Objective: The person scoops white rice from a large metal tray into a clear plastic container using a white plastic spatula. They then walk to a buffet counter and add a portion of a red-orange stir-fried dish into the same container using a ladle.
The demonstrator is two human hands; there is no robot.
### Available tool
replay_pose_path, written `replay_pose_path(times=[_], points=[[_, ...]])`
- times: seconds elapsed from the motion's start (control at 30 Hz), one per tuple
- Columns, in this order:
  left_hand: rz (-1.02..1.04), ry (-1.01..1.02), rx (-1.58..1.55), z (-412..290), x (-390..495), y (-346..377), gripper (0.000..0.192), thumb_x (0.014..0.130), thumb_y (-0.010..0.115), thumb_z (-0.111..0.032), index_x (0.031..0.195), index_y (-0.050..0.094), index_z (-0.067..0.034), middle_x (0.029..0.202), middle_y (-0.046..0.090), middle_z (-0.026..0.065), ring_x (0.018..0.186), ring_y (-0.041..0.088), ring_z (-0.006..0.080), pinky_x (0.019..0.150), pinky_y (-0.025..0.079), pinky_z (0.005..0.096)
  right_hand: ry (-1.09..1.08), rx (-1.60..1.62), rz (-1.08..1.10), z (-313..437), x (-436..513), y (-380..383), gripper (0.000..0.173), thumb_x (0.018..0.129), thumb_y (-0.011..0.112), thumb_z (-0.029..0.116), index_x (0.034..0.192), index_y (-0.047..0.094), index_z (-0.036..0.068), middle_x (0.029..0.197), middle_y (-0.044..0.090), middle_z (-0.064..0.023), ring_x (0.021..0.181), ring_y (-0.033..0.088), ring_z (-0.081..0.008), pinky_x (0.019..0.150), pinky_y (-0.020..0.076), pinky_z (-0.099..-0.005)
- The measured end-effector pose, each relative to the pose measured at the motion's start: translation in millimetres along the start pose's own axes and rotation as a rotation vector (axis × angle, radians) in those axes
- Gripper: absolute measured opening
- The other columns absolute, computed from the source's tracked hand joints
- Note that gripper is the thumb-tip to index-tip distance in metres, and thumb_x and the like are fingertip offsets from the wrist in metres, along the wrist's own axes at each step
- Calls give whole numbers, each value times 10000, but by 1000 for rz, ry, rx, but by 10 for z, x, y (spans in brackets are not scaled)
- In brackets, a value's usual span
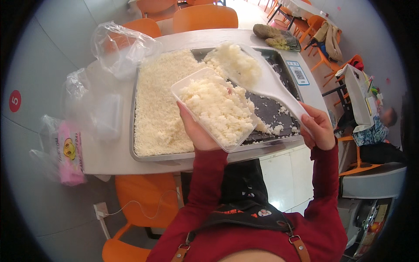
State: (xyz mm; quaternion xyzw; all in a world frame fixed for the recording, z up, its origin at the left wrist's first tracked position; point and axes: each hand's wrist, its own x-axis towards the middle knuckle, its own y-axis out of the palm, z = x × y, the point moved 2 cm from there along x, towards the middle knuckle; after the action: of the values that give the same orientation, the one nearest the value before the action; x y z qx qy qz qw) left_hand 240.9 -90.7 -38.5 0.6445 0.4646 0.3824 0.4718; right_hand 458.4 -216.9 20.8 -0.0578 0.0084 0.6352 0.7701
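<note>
My left hand (196, 134) holds a clear plastic food container (226, 148) from below and the side. Cooked white rice (216, 108) is heaped in it, close to the rim. In my right hand (318, 126) is the handle of a white rice paddle (275, 86). Its blade carries a clump of rice (240, 65) just above the container's far side. Beneath both lies a large metal tray (133, 131). A thick layer of rice (163, 104) covers its left part, while scattered grains lie on the dark bottom (266, 109) at right.
Clear plastic bags (121, 49) and blurred clear containers (106, 114) sit left of the tray, beside a pink printed packet (70, 152). An oven mitt (276, 36) lies at the table's (108, 165) back right. Orange chairs (204, 18) stand around; a person (373, 131) sits far right.
</note>
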Motion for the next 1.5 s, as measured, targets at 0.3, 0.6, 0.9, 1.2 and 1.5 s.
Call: replay_pose_path(times=[0.3, 0.6, 0.9, 1.2, 1.5], points=[[-39, 12, 14, 14, -54, 28, 640, 958, 314, -550, 1402, 336, -90, 1357, 440, 118, 1192, 483, 286, 978, 424, 424, -273, -607, -160, 201, -225, 421, 426, 860, 625, 111, 1270, 553, 22, 892, 687, -156, 775, 661, -174, 674, 495, -257], [-82, 14, 177, -28, -89, -16, 641, 963, 318, -543, 1388, 354, -65, 1333, 462, 118, 1157, 510, 273, 959, 443, 401, -591, -863, -268, -30, -218, 380, 496, 784, 660, -22, 1266, 555, 33, 792, 663, -182, 679, 669, -252, 657, 518, -305], [279, -168, -469, 79, -88, -114, 634, 969, 304, -534, 1395, 340, -65, 1337, 461, 126, 1158, 515, 289, 970, 440, 431, -303, -135, -143, 65, -83, 214, 436, 907, 571, 149, 1301, 499, -24, 710, 595, -13, 541, 506, -44, 471, 380, -166], [389, -203, -761, 161, -102, -102, 664, 962, 296, -552, 1433, 267, -84, 1400, 396, 125, 1235, 452, 299, 1012, 406, 448, -51, -61, -186, 24, -115, 359, 469, 881, 607, 181, 1275, 511, -54, 678, 554, 1, 476, 415, -23, 416, 288, -168], [330, -91, -823, 248, -183, -87, 718, 935, 301, -609, 1456, 223, -122, 1438, 346, 121, 1276, 407, 319, 1040, 372, 465, -54, 92, -241, -196, -280, 531, 396, 906, 569, 120, 1270, 528, -30, 737, 575, 11, 520, 425, -18, 463, 310, -158]])
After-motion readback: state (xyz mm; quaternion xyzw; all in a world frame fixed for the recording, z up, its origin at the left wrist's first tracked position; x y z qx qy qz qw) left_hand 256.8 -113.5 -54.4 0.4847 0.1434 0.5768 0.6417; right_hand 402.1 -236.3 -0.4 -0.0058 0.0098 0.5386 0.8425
